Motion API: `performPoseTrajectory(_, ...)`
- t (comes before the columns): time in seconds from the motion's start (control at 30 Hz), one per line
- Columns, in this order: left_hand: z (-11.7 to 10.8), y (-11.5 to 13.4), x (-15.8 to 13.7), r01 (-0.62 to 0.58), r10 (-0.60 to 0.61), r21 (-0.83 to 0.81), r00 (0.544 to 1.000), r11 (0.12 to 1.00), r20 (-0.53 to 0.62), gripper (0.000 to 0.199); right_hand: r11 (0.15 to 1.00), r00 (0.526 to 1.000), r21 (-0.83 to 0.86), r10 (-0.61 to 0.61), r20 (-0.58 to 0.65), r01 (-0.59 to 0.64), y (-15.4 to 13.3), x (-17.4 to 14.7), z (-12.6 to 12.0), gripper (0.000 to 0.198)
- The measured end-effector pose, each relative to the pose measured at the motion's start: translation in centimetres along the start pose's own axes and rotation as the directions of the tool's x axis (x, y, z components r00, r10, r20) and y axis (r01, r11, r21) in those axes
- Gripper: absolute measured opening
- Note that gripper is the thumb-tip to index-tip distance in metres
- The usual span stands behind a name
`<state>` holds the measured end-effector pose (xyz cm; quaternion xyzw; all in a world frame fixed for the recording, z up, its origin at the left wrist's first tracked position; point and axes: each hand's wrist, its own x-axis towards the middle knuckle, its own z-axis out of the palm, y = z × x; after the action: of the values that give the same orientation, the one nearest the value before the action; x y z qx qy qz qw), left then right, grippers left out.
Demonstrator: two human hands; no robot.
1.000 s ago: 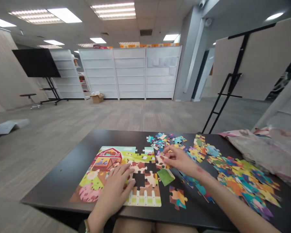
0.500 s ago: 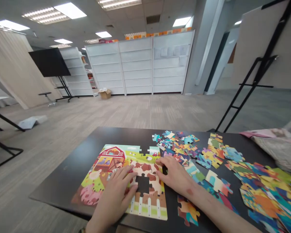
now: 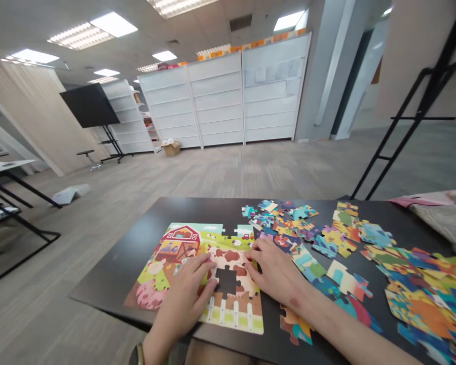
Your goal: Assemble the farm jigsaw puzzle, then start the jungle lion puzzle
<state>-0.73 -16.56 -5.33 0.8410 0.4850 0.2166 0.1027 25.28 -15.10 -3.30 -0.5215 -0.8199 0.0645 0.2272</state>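
A farm jigsaw puzzle lies on the black table, showing a red barn, a cow, a pig and a white fence. Two gaps show in it: one in the middle below the cow's body, another at the top edge. My left hand rests on its middle, fingers stretched and thumb apart, beside the middle gap. At the right edge of the puzzle, my right hand touches the cow's end with fingertips and thumb spread, and nothing shows between them. Both hands cover parts of the picture.
Loose jigsaw pieces lie scattered behind and right of my right hand, with a larger heap at the far right. A few joined brown and orange pieces sit near the front edge. A cloth bag is at the table's right.
The view has tilted and shifted a little, so the scene sits slightly further right. Both hands keep nearly the same places on the puzzle.
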Motion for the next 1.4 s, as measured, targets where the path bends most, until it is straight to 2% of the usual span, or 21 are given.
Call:
performPoseTrajectory(0.17,-0.1,0.4,0.2,0.023,-0.023,-0.001,1.0,1.0,0.0,0.025,0.974,0.974,0.022,-0.225,0.004,0.225,0.1,-0.1,-0.2,0.02)
performPoseTrajectory(0.23,-0.2,0.5,0.2,0.033,-0.033,0.003,0.999,0.999,0.007,0.024,0.965,0.965,0.038,-0.261,0.036,0.259,0.1,-0.1,-0.4,0.022)
performPoseTrajectory(0.43,-0.3,0.6,0.3,0.033,-0.033,0.005,0.999,0.999,0.007,0.024,0.975,0.975,0.08,-0.213,0.065,0.207,-0.4,0.0,-1.4,0.013)
performPoseTrajectory(0.6,-0.1,0.5,0.3,0.03,-0.03,0.01,1.0,1.0,-0.005,0.024,0.988,0.983,0.03,-0.152,0.104,0.15,-1.4,-0.2,-2.2,0.013)
performPoseTrajectory(0.7,-0.3,0.1,0.2,0.014,-0.014,0.026,1.0,1.0,-0.004,0.025,0.986,0.983,0.09,-0.153,0.104,0.144,-1.0,-0.4,-2.1,0.013)
performPoseTrajectory(0.77,-1.0,-0.1,0.2,-0.019,0.018,0.042,0.999,0.999,0.032,0.028,0.975,0.988,0.173,-0.148,0.044,0.138,0.1,-0.3,-2.0,0.014)
performPoseTrajectory(0.87,-2.5,0.4,1.3,-0.099,0.089,0.088,0.99,0.991,0.111,0.034,0.973,0.992,0.225,-0.014,-0.128,0.042,2.4,0.1,-1.7,0.031)
performPoseTrajectory(0.93,-3.3,1.3,3.0,-0.171,0.153,0.097,0.974,0.98,0.169,0.037,0.977,0.98,0.212,0.047,-0.193,-0.005,3.5,0.4,-1.6,0.032)
performPoseTrajectory(1.03,-3.4,2.6,6.3,-0.287,0.273,0.015,0.926,0.958,0.259,0.033,0.975,0.99,0.213,-0.036,-0.135,0.064,3.5,0.4,-1.3,0.028)
performPoseTrajectory(1.13,-2.2,2.9,9.3,-0.413,0.402,-0.031,0.865,0.91,0.301,0.014,0.968,0.995,0.229,-0.089,-0.053,0.099,2.3,0.1,-1.1,0.031)
performPoseTrajectory(1.2,-1.2,2.5,10.5,-0.483,0.471,-0.039,0.827,0.875,0.307,0.012,0.973,0.996,0.214,-0.089,-0.018,0.091,1.6,-0.1,-1.1,0.03)
performPoseTrajectory(1.27,-0.6,2.1,11.0,-0.507,0.503,-0.063,0.816,0.86,0.284,0.014,0.978,0.996,0.191,-0.086,0.006,0.083,1.4,-0.1,-1.3,0.026)
performPoseTrajectory(1.4,-0.6,1.5,10.9,-0.476,0.491,-0.122,0.832,0.871,0.259,0.01,0.989,0.996,0.126,-0.081,0.044,0.075,1.7,-0.2,-1.6,0.018)
